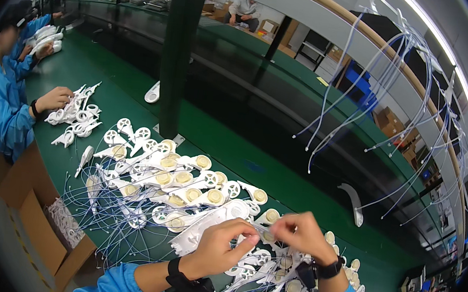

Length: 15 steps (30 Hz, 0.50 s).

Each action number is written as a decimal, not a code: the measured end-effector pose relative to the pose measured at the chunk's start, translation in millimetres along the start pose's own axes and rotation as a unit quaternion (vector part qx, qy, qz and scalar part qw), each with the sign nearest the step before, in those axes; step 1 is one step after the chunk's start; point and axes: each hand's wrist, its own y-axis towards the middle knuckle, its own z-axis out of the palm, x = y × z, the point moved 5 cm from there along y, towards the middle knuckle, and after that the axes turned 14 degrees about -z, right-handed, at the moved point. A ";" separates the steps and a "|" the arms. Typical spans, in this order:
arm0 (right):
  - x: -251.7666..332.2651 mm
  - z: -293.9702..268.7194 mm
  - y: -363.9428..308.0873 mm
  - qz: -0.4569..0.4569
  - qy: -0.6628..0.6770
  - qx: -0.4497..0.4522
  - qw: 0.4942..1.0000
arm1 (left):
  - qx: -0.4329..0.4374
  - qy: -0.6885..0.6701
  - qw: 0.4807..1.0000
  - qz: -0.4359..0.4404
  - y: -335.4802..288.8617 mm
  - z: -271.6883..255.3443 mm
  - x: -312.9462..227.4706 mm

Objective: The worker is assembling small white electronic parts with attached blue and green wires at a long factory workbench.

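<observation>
My left hand (226, 243) is closed in a pinch, thumb against the fingers, over the heap of parts. Close to its right my right hand (305, 234) is also closed, its fingers curled together. Whatever is between the fingertips of either is too small to make out. A long white plastic shell (195, 228) with a round perforated end lies beside and partly behind my left hand. Around both hands are several white plastic parts with round cream-coloured discs (214, 196). Thin blue-grey wires (117, 228) trail from the heap. Both wrists wear black bands.
The heap lies on a green workbench (130, 106) with a dark upright post (181, 55). Wires (329, 107) hang from an overhead rail at right. A curved white part (351, 204) lies farther back. At left, a co-worker's hand (53, 99) touches white parts, near an open cardboard box (42, 234).
</observation>
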 end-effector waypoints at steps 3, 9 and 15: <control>-28.8 -12.7 33.4 -0.003 -0.211 -0.071 0.975 | 0.011 0.018 1.000 -0.009 -0.8 3.1 1.3; -72.7 -16.9 84.4 -0.072 -0.374 -0.021 0.924 | 0.011 0.011 1.000 0.000 -2.6 7.8 -0.5; -100.0 -4.2 106.7 -0.056 -0.505 0.126 0.852 | 0.018 0.012 1.000 -0.018 -2.7 7.0 -2.5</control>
